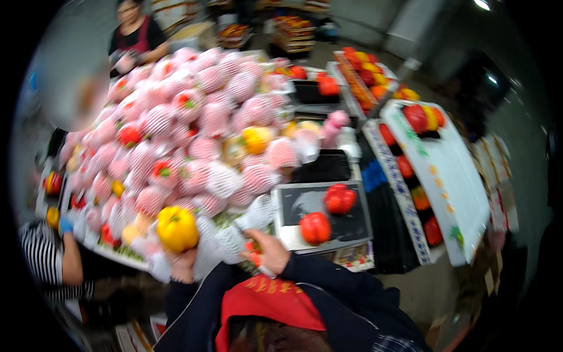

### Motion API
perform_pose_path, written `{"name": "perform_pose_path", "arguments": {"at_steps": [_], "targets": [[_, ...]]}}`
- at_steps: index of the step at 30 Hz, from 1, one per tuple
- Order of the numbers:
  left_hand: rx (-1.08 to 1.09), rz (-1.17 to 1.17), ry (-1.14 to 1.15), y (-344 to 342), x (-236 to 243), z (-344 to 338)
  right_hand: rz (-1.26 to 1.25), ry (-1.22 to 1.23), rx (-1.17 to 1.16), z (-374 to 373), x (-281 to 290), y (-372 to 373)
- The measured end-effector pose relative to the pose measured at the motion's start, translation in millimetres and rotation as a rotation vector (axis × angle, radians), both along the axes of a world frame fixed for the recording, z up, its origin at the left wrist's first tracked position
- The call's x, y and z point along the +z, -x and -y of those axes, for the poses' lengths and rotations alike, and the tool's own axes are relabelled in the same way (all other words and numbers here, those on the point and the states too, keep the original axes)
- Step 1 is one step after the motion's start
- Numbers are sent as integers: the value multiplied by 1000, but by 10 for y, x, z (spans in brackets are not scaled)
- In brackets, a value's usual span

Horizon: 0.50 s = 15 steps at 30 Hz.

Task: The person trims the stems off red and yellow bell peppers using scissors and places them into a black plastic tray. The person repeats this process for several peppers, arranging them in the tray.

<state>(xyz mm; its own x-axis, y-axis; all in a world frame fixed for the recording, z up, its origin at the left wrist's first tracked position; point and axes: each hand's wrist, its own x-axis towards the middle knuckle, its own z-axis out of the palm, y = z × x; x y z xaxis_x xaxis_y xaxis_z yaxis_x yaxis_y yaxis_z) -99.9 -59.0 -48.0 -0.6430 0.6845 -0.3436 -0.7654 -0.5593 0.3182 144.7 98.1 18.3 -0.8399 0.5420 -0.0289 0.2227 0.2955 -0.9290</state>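
Observation:
My left hand (pixel 183 264) holds a yellow bell pepper (pixel 176 227) upright at the front of a big pile of peppers in pink and white foam net sleeves (pixel 159 122). My right hand (pixel 270 254) is closed on an orange-handled tool (pixel 253 252), apparently shears, beside loose white nets (pixel 229 240); the tool's tip is blurred. To the right of my right hand, two red peppers (pixel 315 228) sit apart on a dark panel in a pale frame (pixel 281 217), perhaps a scale or tray.
A co-worker in a red apron (pixel 138 38) stands at the back left, another person's striped sleeve (pixel 41 255) at the left. Black trays (pixel 319 167) lie right of the pile. Farther right are boxes of mixed peppers (pixel 404 167) and a white lid (pixel 460 205). Stacked crates (pixel 293 35) stand behind.

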Motion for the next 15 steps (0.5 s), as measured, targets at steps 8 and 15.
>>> {"name": "perform_pose_path", "arguments": {"at_steps": [8,15], "targets": [[-228,55,-150,-337,411,-266,15,-307,32,34,154,-119],[-255,40,-175,-359,338,-234,66,-366,78,2,209,-63]]}}
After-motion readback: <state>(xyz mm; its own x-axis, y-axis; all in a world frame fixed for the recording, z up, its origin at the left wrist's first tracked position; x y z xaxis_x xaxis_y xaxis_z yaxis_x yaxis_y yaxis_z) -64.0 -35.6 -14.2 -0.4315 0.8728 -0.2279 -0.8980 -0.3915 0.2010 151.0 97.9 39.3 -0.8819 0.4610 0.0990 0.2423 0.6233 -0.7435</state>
